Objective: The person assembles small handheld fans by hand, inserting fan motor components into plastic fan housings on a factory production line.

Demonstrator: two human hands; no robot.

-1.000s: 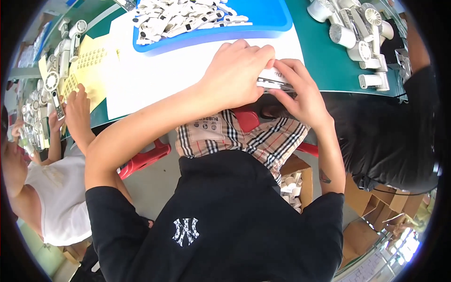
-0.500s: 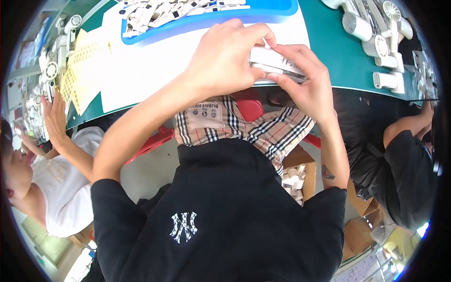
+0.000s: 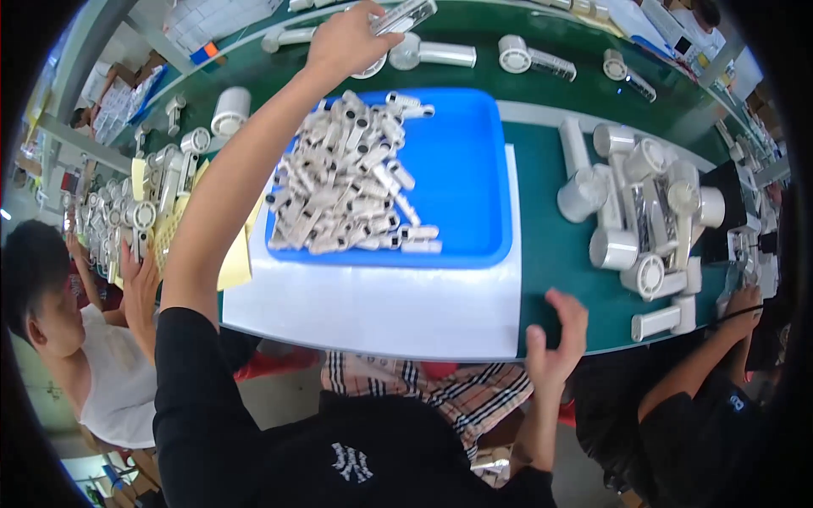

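Observation:
My left hand (image 3: 351, 41) reaches far forward over the dark green strip. Its fingers close round a slim handle (image 3: 405, 17), white with a see-through or silvery side, part of a hair-dryer-shaped device. A round white head just below the hand may belong to it; I cannot tell. My right hand (image 3: 559, 339) is above the front edge of the table, with fingers apart and nothing in them. Between the hands lies a blue tray (image 3: 457, 182), its left part heaped with small white parts (image 3: 347, 182) that have black spots.
White hair-dryer-shaped devices (image 3: 648, 199) are piled on the right of the green table. Several more, like this device (image 3: 533, 57), lie along the far strip. Yellow sheets (image 3: 235, 264) stick out left of the white sheet (image 3: 381, 300). People sit at both sides.
My two hands were together holding the device near the table edge. Now the left has carried it far forward, and the right has let go. The view has tilted up, showing more table.

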